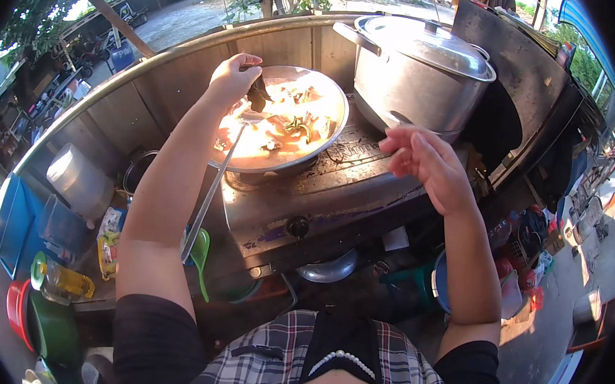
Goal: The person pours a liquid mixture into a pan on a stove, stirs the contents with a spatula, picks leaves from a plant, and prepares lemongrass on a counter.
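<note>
My left hand (236, 78) is above the far left rim of a wide metal pan (341, 105), its fingers closed on dark leaves (259, 95) that hang over the food. The pan holds a stew (285, 130) with chunks and green pieces, partly washed out by sunlight. A long-handled metal ladle (216, 185) leans over the near left rim with its head in the stew. My right hand (423, 160) hovers with fingers loosely curled apart, nothing in it, in front of a large lidded metal pot (413, 86). Pan and pot stand on a gas stove (284, 206) with a black knob.
A curved metal guard (148, 84) rises behind the stove. At the left are a green plastic spoon (201, 254), a bottle of yellow oil (70, 281), a clear plastic container (78, 179) and a blue bin (18, 223). A metal wok (328, 269) sits below the stove.
</note>
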Tool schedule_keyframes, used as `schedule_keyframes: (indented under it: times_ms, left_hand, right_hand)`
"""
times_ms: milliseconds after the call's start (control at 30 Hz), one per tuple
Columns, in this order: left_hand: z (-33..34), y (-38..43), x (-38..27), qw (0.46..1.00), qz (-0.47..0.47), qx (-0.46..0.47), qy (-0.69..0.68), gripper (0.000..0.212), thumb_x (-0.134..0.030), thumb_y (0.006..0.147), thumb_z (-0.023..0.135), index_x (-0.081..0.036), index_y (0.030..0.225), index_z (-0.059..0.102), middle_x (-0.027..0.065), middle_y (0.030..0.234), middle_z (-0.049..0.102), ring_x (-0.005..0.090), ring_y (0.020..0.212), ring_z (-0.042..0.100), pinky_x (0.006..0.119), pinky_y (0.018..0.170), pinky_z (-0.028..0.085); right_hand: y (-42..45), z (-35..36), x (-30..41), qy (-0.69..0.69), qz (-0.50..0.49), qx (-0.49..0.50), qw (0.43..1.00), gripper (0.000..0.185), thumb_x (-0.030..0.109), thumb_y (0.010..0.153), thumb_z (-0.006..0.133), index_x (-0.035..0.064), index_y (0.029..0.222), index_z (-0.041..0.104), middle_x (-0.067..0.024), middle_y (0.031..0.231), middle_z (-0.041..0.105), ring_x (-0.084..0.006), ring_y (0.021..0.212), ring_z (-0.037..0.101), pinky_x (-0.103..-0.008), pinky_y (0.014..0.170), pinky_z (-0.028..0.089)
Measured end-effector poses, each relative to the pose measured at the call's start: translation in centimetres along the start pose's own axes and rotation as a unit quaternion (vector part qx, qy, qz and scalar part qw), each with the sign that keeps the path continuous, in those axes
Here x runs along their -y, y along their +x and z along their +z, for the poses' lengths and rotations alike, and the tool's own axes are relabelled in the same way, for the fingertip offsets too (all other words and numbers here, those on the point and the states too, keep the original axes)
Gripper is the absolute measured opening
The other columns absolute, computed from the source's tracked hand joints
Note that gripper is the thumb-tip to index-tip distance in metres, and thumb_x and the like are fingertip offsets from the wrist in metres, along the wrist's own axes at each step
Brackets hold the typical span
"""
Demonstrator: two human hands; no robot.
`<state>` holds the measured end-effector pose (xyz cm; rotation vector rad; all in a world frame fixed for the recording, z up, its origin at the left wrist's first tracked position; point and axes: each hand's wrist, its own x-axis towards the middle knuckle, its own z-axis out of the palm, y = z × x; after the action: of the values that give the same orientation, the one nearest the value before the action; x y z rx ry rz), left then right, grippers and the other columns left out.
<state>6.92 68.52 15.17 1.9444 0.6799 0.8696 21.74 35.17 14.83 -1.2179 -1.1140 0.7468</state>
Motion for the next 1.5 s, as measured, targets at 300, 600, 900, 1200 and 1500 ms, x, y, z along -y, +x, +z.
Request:
schedule_keyframes:
  times_ms: [300,600,900,1200,1500]
  left_hand:
    - [0.8,4.8,-2.2,0.972,0.027,-0.048,0.230,0.055,-0.047,0.079,0.058,-0.007,0.117,0.056,0.0174,0.118,0.055,0.0266,0.113,0.050,0.036,0.094,0.037]
    - [16.0,-18.6,-18.8,0.928,0.320,0.175,-0.076,0.042,-0.021,0.090,0.048,-0.002,0.127,0.044,0.0110,0.125,0.047,0.0207,0.117,0.043,0.033,0.102,0.028]
    - [36.6,-55.8,-19.6,0.586,0.153,0.795,-0.013,0.049,-0.014,0.081,0.063,0.002,0.123,0.046,0.0116,0.117,0.054,0.0219,0.102,0.053,0.033,0.085,0.043]
    - [49.2,-74.5,-26.3,0.428,0.408,0.803,0.073,0.050,-0.018,0.074,0.068,-0.005,0.119,0.051,0.0165,0.112,0.057,0.0277,0.096,0.059,0.035,0.080,0.047]
    - [67.2,-87.6,-36.6,0.343,0.529,0.771,0.091,0.048,-0.021,0.075,0.065,-0.003,0.118,0.051,0.0179,0.110,0.058,0.0285,0.094,0.060,0.037,0.081,0.047]
  right_hand:
    - [-30.0,-4.7,-5.6,0.028,0.190,-0.346,0.918,0.026,0.023,0.092,0.048,0.0046,0.109,0.055,-0.0059,0.097,0.061,-0.0107,0.076,0.058,-0.0241,0.069,0.047]
    - [-56.7,5.5,-6.1,0.114,0.277,-0.529,0.794,0.029,0.028,0.090,0.052,0.0053,0.108,0.055,-0.0035,0.098,0.060,-0.0092,0.079,0.057,-0.0234,0.069,0.046]
    - [-80.1,20.7,-2.4,0.089,0.283,-0.731,0.615,0.031,0.030,0.090,0.051,0.0057,0.108,0.056,-0.0032,0.103,0.059,-0.0102,0.086,0.057,-0.0252,0.074,0.046]
    - [-94.8,22.1,-0.8,0.091,0.205,-0.850,0.477,0.027,0.027,0.089,0.053,0.0057,0.104,0.058,-0.0028,0.096,0.060,-0.0113,0.081,0.057,-0.0255,0.069,0.046]
    - [-107.1,17.7,-1.6,-0.062,0.333,-0.874,0.348,0.028,0.029,0.086,0.057,0.0065,0.103,0.058,-0.0086,0.098,0.061,-0.0201,0.085,0.060,-0.0321,0.074,0.048]
